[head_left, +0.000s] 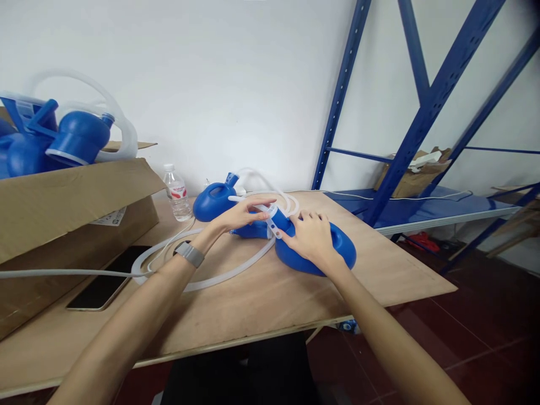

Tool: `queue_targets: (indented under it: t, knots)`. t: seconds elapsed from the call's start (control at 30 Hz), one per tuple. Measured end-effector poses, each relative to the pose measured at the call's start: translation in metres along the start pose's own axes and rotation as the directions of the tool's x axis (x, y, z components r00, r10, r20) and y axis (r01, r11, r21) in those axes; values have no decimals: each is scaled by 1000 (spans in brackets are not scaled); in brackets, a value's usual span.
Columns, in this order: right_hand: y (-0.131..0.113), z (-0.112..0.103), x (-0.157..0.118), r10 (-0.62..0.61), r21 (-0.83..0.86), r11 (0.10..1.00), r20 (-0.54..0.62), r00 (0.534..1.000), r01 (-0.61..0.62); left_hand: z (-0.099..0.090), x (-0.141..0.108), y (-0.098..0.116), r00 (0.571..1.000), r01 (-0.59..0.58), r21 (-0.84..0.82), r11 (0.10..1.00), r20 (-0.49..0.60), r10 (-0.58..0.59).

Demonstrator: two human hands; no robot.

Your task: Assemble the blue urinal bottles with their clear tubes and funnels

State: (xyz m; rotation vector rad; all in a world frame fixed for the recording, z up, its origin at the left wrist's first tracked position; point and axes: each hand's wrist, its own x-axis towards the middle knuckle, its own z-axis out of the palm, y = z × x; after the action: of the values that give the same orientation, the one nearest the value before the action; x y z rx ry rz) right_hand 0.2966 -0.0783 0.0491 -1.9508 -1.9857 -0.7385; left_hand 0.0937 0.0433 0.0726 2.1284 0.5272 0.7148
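A blue plastic urinal bottle lies on its side on the wooden table. My right hand is wrapped over its neck end, with the thumb by a white strap with holes. At the mouth sits a white cap. My left hand is beside the cap, thumb and fingers closed about the white hose near it; its fingertips partly hide the hose. Behind my left hand, a blue funnel-shaped part lies on the table. Farther back stands a second blue bottle.
A cardboard box with several blue bottles and hoses stands at the left. Near it are a phone and a water bottle. A long hose loops across the table. Blue shelving rises at the right.
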Motion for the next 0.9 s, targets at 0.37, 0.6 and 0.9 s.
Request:
queue_targets:
  t: [0.37,0.6,0.9]
  knots:
    - [-6,-6,-1,27,24,999,26,999,-27,28,17,3,984,-70,571,818,-93,149]
    - [-7,-7,-2,46,38,998,40,998,-48,48,6,22,986,93,891,443,-145,85]
    - [-6,-5,0,39,58,997,42,998,-41,47,21,15,980,116,843,526,-182,77]
